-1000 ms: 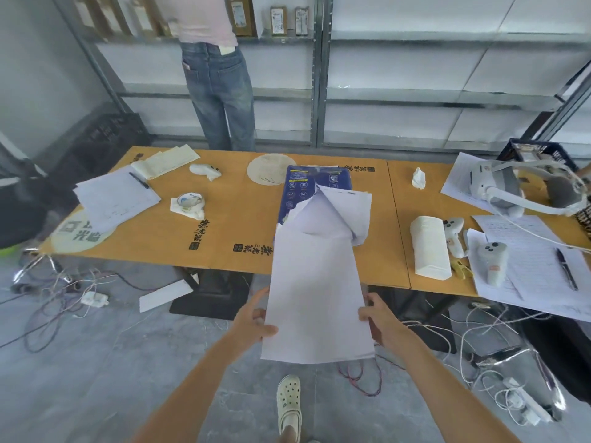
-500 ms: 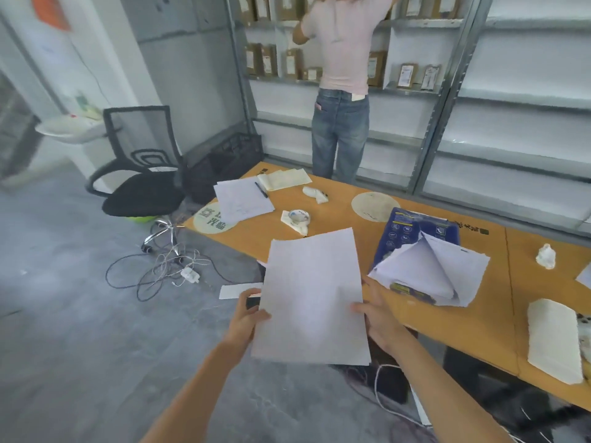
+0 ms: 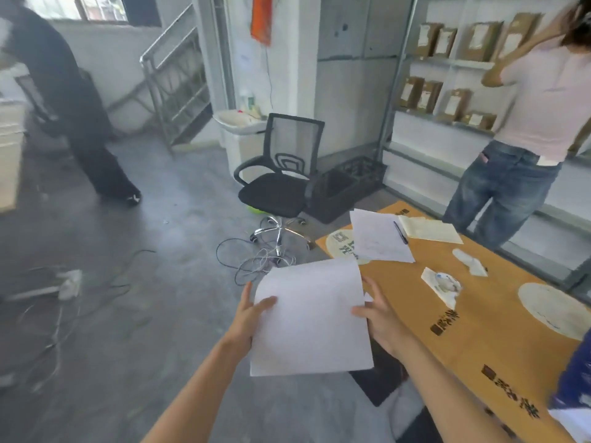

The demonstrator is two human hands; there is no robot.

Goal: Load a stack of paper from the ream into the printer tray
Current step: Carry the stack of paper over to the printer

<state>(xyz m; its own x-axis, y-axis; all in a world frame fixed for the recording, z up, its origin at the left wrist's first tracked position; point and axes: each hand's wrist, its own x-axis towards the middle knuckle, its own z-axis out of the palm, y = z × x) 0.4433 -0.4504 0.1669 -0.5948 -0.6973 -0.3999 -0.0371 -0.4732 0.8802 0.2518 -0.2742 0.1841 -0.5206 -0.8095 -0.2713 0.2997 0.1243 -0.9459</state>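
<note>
I hold a thin stack of white paper (image 3: 311,318) flat in front of me, over the floor just left of the table. My left hand (image 3: 251,311) grips its left edge, thumb on top. My right hand (image 3: 377,314) grips its right edge. The blue ream wrapper (image 3: 572,375) shows only as a sliver at the right border. No printer or tray is in view.
The orange table (image 3: 479,330) runs along my right with loose sheets (image 3: 377,238), a pen and a notebook. A black office chair (image 3: 281,174), a crate (image 3: 345,183) and tangled cables (image 3: 256,260) lie ahead on the floor. One person (image 3: 524,129) stands at the shelves, another (image 3: 70,100) far left.
My view has swung left, away from the table and the ream. The paper stack stays in both hands, now over the floor with the chair and a second person in sight.
</note>
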